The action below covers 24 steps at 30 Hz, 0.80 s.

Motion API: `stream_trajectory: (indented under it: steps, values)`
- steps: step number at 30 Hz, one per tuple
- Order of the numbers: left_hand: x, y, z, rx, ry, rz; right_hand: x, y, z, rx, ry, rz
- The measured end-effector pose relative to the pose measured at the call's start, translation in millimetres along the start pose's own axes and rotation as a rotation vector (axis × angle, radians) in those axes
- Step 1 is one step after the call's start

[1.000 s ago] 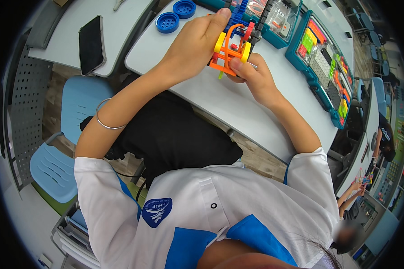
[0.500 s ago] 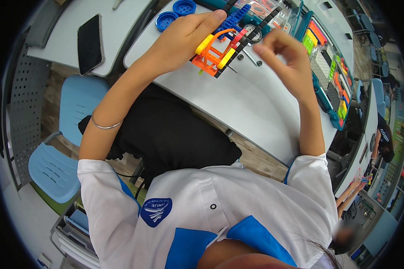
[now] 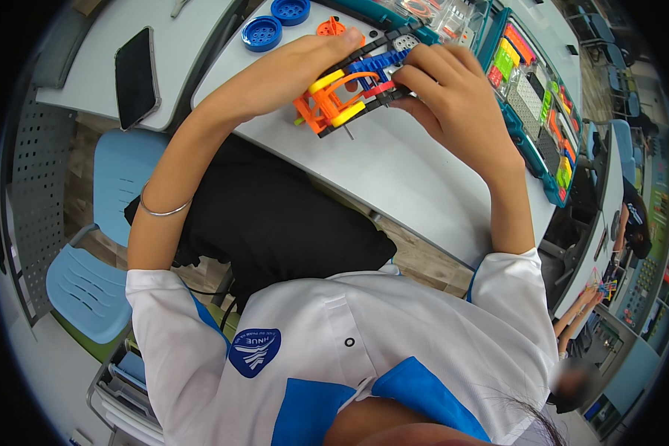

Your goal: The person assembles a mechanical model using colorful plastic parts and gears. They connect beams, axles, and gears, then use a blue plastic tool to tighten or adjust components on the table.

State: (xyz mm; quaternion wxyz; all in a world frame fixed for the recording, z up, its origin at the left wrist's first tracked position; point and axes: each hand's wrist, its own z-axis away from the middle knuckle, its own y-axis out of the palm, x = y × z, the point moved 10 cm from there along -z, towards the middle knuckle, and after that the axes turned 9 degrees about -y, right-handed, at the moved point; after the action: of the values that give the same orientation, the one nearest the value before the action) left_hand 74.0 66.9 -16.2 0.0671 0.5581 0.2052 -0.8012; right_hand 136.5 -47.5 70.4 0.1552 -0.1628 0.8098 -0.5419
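Note:
A toy model built from orange, yellow, blue, black and red plastic pieces sits just above the grey table. My left hand covers its left and upper side, fingers stretched along the top. My right hand grips the model's right end, fingertips on the black and blue parts. Both hands hold the same model between them. A thin metal bracelet circles my left forearm.
Two blue round caps and an orange part lie at the far table edge. A teal parts tray with coloured pieces stands to the right. A black phone lies on the left desk. Blue chairs stand on the left. Another person sits at right.
Both hands have come together again on the model and lowered it toward the table. The right hand, raised apart half a second ago, now grips the model's right end.

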Motion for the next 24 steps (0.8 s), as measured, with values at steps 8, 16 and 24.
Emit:
stream_trajectory:
  steps: [8, 16, 24]
  values:
    - [-27.5, -4.8, 10.2, -0.042, 0.075, 0.087, -19.7, 39.2, 19.3, 0.174, 0.367, -0.598]
    - [-14.2, -9.8, 4.2, -0.064, 0.033, 0.121, -15.9, 49.6, 20.7, 0.134, 0.543, -0.848]
    - [-10.2, -5.7, 1.6, -0.030, -0.031, 0.131, -14.4, 35.9, 18.3, 0.104, 0.429, -0.524]
